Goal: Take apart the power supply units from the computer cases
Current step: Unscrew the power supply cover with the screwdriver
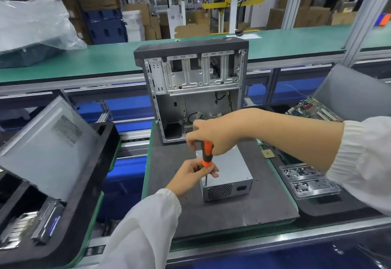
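A grey power supply unit (230, 175) lies on the dark mat (222, 211), its vent grille and socket facing me. Behind it stands an opened computer case (190, 86), its side panel off and loose cables inside. My right hand (213, 135) grips the top of an orange-and-black screwdriver (207, 154) held upright over the unit's near left top edge. My left hand (194, 173) pinches the lower handle and shaft, steadying the tip on the unit.
A black tray (93, 175) at left holds a grey side panel (48, 146) and drives. At right lie a motherboard (313, 108), a clear plastic parts box (309, 180) and another grey panel (355, 93). A green bench (105, 57) runs behind the case.
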